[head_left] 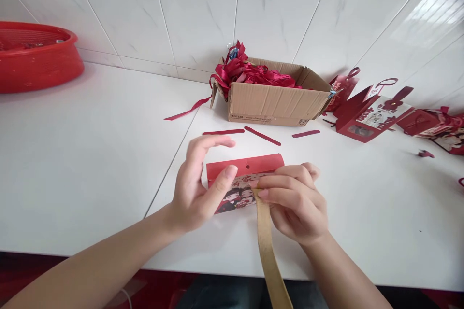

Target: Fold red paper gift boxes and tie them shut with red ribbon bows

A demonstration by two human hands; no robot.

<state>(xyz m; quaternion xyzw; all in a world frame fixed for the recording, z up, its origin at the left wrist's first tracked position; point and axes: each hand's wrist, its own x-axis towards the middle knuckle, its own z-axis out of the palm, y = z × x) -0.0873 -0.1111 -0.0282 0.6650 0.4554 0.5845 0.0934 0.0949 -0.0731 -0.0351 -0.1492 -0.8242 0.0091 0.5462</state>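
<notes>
A red printed gift box (235,198) with cartoon figures and a small hole in its upper flap lies on the white table. My right hand (299,200) pinches the end of a gold ribbon (266,241) in front of the box's printed face. From there the ribbon hangs down over the table's front edge. My left hand (203,183) is at the box's left side, fingers curved apart with nothing between them. Whether its palm touches the box I cannot tell. Behind the box are a few narrow dark red strips (263,135).
A cardboard box (279,102) of red ribbons (264,76) stands by the tiled wall, one ribbon trailing left. At far left sits a red plastic basket (39,70). Several red gift boxes (366,120) stand at right, near a small dark red piece (426,153).
</notes>
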